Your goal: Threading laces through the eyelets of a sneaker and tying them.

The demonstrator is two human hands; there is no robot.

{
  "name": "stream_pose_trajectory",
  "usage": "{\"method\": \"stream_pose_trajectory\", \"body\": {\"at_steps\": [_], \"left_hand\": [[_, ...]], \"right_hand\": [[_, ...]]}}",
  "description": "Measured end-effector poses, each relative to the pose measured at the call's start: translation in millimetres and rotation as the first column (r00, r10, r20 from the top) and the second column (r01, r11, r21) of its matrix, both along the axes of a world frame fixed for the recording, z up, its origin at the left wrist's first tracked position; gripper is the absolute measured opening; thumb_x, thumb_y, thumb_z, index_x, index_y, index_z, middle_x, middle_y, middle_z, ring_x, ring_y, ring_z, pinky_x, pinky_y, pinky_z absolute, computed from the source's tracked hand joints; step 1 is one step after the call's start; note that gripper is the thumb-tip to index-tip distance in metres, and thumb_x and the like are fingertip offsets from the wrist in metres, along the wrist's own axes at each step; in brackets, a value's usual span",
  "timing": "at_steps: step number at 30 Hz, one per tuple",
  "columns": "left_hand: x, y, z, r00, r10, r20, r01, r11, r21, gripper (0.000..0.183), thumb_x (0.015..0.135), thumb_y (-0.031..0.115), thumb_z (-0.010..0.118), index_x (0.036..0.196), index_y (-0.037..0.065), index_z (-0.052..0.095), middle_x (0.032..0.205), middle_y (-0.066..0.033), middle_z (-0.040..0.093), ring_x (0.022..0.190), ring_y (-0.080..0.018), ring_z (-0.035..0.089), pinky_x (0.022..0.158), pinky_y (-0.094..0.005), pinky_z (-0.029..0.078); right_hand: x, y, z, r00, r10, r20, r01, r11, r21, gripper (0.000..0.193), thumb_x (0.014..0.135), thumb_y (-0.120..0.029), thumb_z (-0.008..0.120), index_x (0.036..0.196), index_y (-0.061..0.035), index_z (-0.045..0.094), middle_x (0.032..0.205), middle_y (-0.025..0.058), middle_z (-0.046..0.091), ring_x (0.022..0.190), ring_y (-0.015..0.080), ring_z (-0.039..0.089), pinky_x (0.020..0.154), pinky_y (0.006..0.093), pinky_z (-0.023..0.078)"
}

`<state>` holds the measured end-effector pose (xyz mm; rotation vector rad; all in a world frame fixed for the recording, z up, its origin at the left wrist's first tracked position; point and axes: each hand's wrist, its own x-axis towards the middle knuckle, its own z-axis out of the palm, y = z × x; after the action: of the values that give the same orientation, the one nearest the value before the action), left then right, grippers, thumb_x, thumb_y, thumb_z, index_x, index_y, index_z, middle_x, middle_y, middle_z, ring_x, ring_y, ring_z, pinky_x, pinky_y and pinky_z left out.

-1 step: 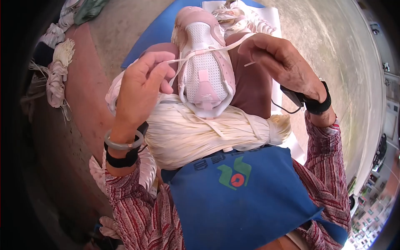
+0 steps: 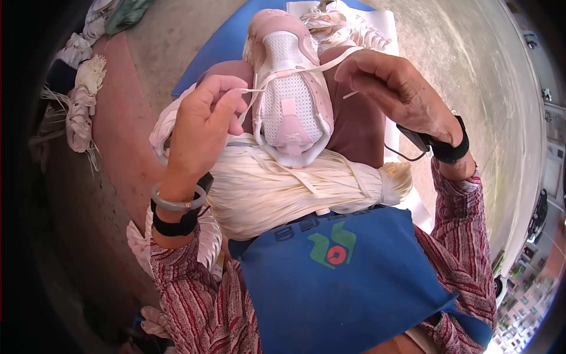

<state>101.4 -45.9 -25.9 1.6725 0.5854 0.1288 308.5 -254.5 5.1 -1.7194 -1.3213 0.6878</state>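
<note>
A pink and white mesh shoe upper (image 2: 292,106) stands between my knees, its white sole edge toward me. A flat white shoelace (image 2: 286,73) crosses over it from one hand to the other. My left hand (image 2: 209,112), on the shoe's left, pinches the lace, and a thin lace tip juts out from its fingertips over the mesh. To the right of the shoe, my right hand (image 2: 386,82) is curled with the lace running into its fingers. A short lace end pokes out below those fingers; the exact grip is hidden.
A thick bundle of cream laces (image 2: 283,183) lies across my lap above a blue apron (image 2: 330,277). More pale shoe parts (image 2: 348,26) sit on a white sheet beyond the shoe. Other lace bundles (image 2: 82,112) lie on the floor at far left.
My left hand has shifted very slightly down, and the lace tip at its fingers now points a little further right over the shoe. My right hand has hardly moved.
</note>
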Motion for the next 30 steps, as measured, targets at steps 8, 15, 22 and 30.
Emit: {"method": "stream_pose_trajectory", "body": {"at_steps": [8,15,22,30], "left_hand": [[5,-2,-16,0.999,-0.007,0.031,-0.006,0.914,0.405,0.018,0.096,0.016,0.057,0.101,-0.002,0.06,0.081,-0.0113,0.063,0.075,-0.0174,0.06,0.071,-0.0317,0.048],[-1,-7,4,0.999,-0.027,0.018,0.019,0.939,0.342,0.02,0.095,0.019,0.059,0.096,-0.001,0.064,0.08,-0.0109,0.064,0.074,-0.0166,0.06,0.07,-0.0313,0.049],[-1,-9,-6,1.0,-0.001,0.028,-0.01,0.921,0.39,0.018,0.093,0.017,0.06,0.097,0.001,0.066,0.075,-0.0161,0.066,0.069,-0.0292,0.065,0.066,-0.0354,0.051],[11,-1,-6,0.999,-0.043,-0.004,0.036,0.785,0.618,0.018,0.094,0.015,0.056,0.098,-0.001,0.064,0.076,-0.0087,0.065,0.066,-0.018,0.064,0.063,-0.0301,0.052]], "right_hand": [[-21,30,-1,0.873,0.011,0.487,-0.079,0.99,0.12,0.019,0.085,-0.009,0.067,0.103,-0.0049,0.068,0.087,0.0113,0.064,0.078,0.0305,0.066,0.067,0.0402,0.054],[-42,69,-14,0.685,0.056,0.727,-0.042,0.998,-0.038,0.021,0.08,-0.01,0.066,0.1,-0.0022,0.063,0.091,0.0131,0.062,0.078,0.0314,0.066,0.063,0.0406,0.055],[-30,74,-27,0.828,0.007,0.561,-0.102,0.985,0.137,0.019,0.084,-0.012,0.065,0.097,-0.001,0.057,0.086,0.0163,0.059,0.079,0.0343,0.064,0.067,0.0431,0.052],[-19,29,0,0.968,0.066,0.241,-0.057,0.997,-0.043,0.013,0.088,-0.008,0.061,0.096,0.0024,0.062,0.082,0.0186,0.064,0.076,0.034,0.064,0.068,0.0391,0.051]]}}
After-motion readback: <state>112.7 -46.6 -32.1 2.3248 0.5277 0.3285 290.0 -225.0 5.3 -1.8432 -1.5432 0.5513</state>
